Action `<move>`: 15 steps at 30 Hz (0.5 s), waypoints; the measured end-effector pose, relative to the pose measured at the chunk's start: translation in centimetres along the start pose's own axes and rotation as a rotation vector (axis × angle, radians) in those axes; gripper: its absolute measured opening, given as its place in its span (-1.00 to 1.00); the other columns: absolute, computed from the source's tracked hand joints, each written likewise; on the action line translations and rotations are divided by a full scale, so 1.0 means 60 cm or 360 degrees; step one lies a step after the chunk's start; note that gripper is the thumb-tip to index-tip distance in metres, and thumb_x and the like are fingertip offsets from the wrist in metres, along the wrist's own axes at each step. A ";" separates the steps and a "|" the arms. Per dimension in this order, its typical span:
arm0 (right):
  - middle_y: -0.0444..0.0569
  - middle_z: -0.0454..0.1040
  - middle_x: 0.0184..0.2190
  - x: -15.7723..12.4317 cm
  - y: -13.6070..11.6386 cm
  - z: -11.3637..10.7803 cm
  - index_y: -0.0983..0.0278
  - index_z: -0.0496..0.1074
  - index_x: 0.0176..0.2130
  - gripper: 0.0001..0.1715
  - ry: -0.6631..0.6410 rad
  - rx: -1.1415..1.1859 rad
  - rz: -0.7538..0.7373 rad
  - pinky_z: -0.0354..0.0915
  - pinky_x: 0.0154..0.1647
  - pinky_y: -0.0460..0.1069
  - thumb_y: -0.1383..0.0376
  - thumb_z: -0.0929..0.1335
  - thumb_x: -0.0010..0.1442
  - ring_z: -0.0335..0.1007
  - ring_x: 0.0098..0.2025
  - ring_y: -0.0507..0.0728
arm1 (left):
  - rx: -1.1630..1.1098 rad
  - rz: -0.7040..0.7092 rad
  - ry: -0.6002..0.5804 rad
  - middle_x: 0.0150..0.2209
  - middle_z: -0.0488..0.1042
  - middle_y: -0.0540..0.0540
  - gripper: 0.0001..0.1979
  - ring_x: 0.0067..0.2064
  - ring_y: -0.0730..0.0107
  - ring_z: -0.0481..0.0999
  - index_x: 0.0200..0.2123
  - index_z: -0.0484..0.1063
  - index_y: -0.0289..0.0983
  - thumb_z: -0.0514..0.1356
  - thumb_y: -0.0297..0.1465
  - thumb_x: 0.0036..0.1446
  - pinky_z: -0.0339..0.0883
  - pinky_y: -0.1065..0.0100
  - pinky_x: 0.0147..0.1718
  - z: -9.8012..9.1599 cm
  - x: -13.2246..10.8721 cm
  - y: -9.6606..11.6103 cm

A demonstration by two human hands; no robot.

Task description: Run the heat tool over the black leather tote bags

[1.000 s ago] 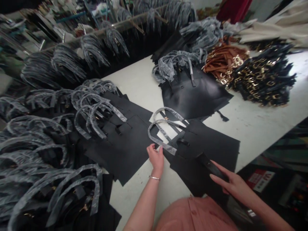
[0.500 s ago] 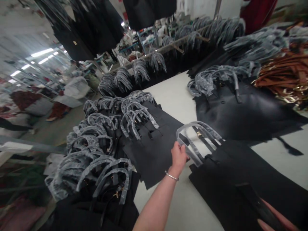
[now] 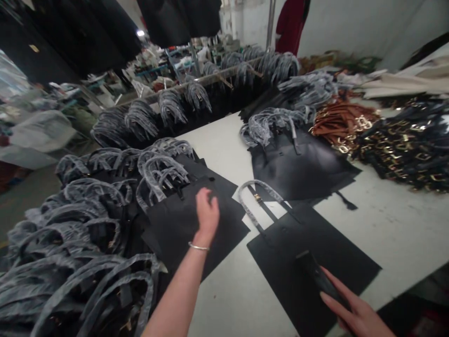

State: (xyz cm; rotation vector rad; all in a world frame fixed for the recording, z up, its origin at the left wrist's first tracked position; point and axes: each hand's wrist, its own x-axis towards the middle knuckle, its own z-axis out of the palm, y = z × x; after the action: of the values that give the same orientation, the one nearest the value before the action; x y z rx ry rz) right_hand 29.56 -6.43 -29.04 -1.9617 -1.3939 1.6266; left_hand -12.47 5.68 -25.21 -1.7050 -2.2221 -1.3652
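My left hand (image 3: 206,213) is over a stack of black leather bag panels (image 3: 228,220) on the left. Its thumb stands apart from the loosely bent fingers and nothing shows between them. Whether it touches the top panel I cannot tell. My right hand (image 3: 354,311) grips a black hand tool (image 3: 321,276) with a flat, squared end; its exact kind is unclear. Below that tool lies a black bag panel (image 3: 308,234). A plastic-wrapped handle (image 3: 261,183) arches from its far edge, beside a strap with a gold clasp (image 3: 258,198).
Many wrapped handles (image 3: 87,201) crowd the left side. Another black panel pile (image 3: 298,164) lies at the back right, near brown straps (image 3: 345,119) and black straps with gold hardware (image 3: 407,140). A rail (image 3: 224,70) carries more handled panels behind the white table (image 3: 224,135).
My left hand has let go of the wrapped handle at the right panel and moved left over the other stack. One handle now arches there instead of two. The view has turned right.
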 end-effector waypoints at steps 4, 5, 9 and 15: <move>-0.20 0.42 -0.63 0.035 -0.041 -0.009 0.21 0.05 0.34 -0.09 -0.0021 0.0024 0.0031 0.31 -0.61 -0.07 -0.06 0.32 0.14 0.36 -0.62 0.10 | -0.0164 0.0417 -0.1110 0.17 0.32 -0.20 -0.69 0.21 0.19 0.28 0.04 0.34 -0.26 0.09 -0.42 0.23 0.23 0.12 0.18 0.140 -0.223 0.109; -0.20 0.40 -0.62 0.049 -0.054 -0.015 0.21 0.03 0.34 -0.10 -0.0018 0.0026 0.0040 0.27 -0.64 -0.08 -0.06 0.31 0.15 0.33 -0.64 0.07 | -0.0136 0.0489 -0.1240 0.23 0.24 -0.19 -0.62 0.27 0.15 0.17 0.11 0.30 -0.27 0.12 -0.35 0.23 0.15 0.08 0.23 0.156 -0.269 0.128; -0.17 0.38 -0.51 0.115 -0.112 -0.045 0.22 0.10 0.30 -0.21 0.0000 0.0070 0.0050 0.19 -0.73 -0.11 -0.01 0.29 0.20 0.27 -0.69 0.00 | 0.0012 0.0687 -0.1407 0.36 -0.03 -0.16 -0.48 0.37 0.18 -0.10 0.29 0.08 -0.28 -0.01 -0.23 0.32 -0.04 0.08 0.31 0.155 -0.373 0.164; -0.16 0.37 -0.59 0.192 -0.184 -0.071 0.26 0.20 0.26 -0.29 -0.0156 0.0055 0.0132 0.13 -0.80 -0.14 0.05 0.30 0.21 0.24 -0.74 0.00 | 0.0145 0.0822 -0.1406 0.38 -0.14 -0.11 -0.48 0.38 0.24 -0.16 0.32 0.02 -0.29 -0.07 -0.26 0.36 -0.10 0.19 0.32 0.133 -0.378 0.164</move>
State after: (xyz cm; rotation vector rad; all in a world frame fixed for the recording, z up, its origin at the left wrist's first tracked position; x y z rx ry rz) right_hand 26.76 9.75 -27.23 -1.9694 -1.3249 1.7936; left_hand 8.10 -6.50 -35.40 -2.9328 -1.7882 -0.4074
